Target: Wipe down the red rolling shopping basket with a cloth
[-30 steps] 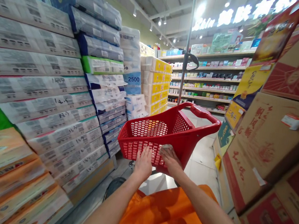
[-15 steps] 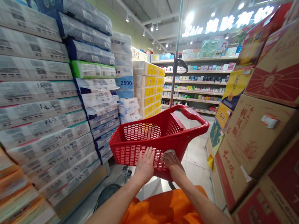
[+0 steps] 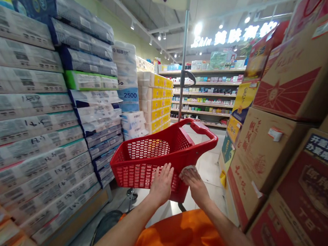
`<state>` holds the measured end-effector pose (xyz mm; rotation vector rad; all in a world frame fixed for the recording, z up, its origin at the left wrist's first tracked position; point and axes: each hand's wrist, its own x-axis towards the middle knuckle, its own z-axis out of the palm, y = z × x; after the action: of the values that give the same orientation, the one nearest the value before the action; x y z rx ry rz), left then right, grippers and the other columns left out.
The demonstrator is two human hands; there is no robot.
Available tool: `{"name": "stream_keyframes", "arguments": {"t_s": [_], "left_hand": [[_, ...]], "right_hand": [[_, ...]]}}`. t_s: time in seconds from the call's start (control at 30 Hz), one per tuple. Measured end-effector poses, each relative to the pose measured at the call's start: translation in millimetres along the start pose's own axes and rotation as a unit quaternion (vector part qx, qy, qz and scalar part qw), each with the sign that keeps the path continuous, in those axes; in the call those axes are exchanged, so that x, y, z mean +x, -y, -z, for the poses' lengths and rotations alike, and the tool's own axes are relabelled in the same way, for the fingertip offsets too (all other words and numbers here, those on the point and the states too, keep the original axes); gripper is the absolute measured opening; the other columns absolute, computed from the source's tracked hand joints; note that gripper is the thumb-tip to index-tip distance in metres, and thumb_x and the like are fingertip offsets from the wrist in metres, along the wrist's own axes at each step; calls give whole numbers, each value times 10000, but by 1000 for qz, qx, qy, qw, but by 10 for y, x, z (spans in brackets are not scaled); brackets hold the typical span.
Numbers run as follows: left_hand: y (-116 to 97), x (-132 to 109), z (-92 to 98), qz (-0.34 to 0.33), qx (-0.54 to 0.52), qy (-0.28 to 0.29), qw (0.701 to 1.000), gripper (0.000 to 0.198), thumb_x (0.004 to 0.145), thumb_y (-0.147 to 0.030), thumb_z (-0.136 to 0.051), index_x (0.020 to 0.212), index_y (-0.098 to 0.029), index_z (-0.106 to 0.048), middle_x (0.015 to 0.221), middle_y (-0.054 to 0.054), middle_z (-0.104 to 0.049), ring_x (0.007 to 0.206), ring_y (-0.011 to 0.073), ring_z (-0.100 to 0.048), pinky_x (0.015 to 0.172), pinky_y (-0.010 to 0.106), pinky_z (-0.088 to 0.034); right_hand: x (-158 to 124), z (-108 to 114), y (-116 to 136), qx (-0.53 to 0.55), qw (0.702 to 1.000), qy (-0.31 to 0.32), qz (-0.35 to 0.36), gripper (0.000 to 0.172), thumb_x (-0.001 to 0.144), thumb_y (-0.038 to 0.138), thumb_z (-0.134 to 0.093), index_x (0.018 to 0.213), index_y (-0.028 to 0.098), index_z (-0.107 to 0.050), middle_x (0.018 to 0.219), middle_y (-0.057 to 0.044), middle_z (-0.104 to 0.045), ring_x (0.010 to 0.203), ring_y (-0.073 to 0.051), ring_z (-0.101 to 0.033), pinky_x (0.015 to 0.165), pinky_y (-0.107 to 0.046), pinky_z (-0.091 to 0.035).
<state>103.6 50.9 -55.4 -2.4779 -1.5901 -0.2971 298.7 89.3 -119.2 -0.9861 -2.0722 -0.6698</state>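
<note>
So, the red basket (image 3: 146, 154) sits tilted in the middle of the aisle, between the stacked tissue packs (image 3: 36, 118) and the cardboard boxes (image 3: 281, 111). Left hand (image 3: 162, 183) is flat on its near mesh wall, fingers open and spread. Right hand (image 3: 195, 182) is just beside it at the rim, lying over a white cloth (image 3: 188, 168). Most of the cloth is hidden under the fingers, so I can't tell if it's gripped or only pressed. Hands are close, not touching. Forearms and orange clothing (image 3: 182, 237) block the basket's underside; the boxes run off the right edge.
</note>
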Motion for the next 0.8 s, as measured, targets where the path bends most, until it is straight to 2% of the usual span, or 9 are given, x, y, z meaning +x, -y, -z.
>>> {"name": "stream_keyframes", "arguments": {"t_s": [0.07,0.17,0.27,0.33,0.47,0.53,0.67,0.73,0.8], "left_hand": [[-13,24,8,4,-3,6,1000,623,733,-130,-353,1348,-100,-261,1446,101,-211,1336,216,-125,1079,463,-126],[-56,52,17,5,-2,14,1000,632,727,-140,-372,1347,-90,-260,1452,110,-187,1336,222,-124,1082,457,-118],[-90,47,10,-3,-4,10,1000,630,730,-155,-384,1345,-90,-264,1454,110,-179,1337,223,-120,1084,452,-105],[-78,25,-5,-7,-8,5,1000,620,736,-155,-377,1344,-93,-271,1451,106,-188,1336,221,-124,1083,454,-108],[24,-18,-37,6,-7,-4,1000,610,739,-138,-363,1343,-105,-282,1445,102,-212,1335,219,-136,1076,463,-119],[81,-27,-38,18,-2,2,1000,617,738,-145,-371,1348,-113,-278,1445,102,-210,1335,223,-133,1073,468,-120],[164,-49,-21,44,5,12,999,625,735,-150,-372,1351,-111,-271,1447,103,-202,1337,226,-120,1074,477,-96],[204,-80,-30,51,8,7,999,617,740,-160,-372,1348,-107,-277,1447,106,-202,1337,226,-121,1077,474,-89],[257,-121,-58,53,13,-4,998,607,749,-167,-367,1347,-108,-281,1446,105,-206,1335,227,-131,1078,469,-93]], "right_hand": [[81,134,-98,-12,999,-40,-31,449,813,27,-322,1178,174,-539,1228,-78,-533,1253,-201,-336,1004,-423,-348],[426,395,-405,-46,985,-129,-105,452,835,64,-322,1242,186,-478,1309,-82,-451,1283,-214,-281,1027,-461,-297],[554,426,-584,-64,979,-144,-129,448,834,70,-324,1240,180,-479,1315,-90,-443,1279,-220,-287,1020,-470,-304],[388,297,-509,-57,987,-108,-100,444,819,46,-320,1200,161,-517,1268,-100,-492,1265,-222,-313,1003,-463,-334],[-27,47,-145,-8,999,-25,-24,487,788,-9,-303,1173,172,-540,1210,-72,-547,1256,-203,-330,986,-433,-370],[18,70,-49,1,999,-39,-35,477,804,5,-311,1202,173,-515,1244,-77,-518,1270,-204,-304,981,-426,-376],[478,182,-79,-2,991,-111,-77,445,842,60,-331,1252,169,-465,1314,-96,-442,1290,-218,-261,1017,-457,-316],[569,110,-65,3,993,-99,-71,444,844,63,-329,1245,183,-475,1302,-83,-459,1283,-213,-277,1030,-461,-294],[462,-45,28,9,997,-48,-52,440,838,52,-330,1210,198,-514,1261,-64,-505,1256,-203,-329,1028,-442,-301]]}}
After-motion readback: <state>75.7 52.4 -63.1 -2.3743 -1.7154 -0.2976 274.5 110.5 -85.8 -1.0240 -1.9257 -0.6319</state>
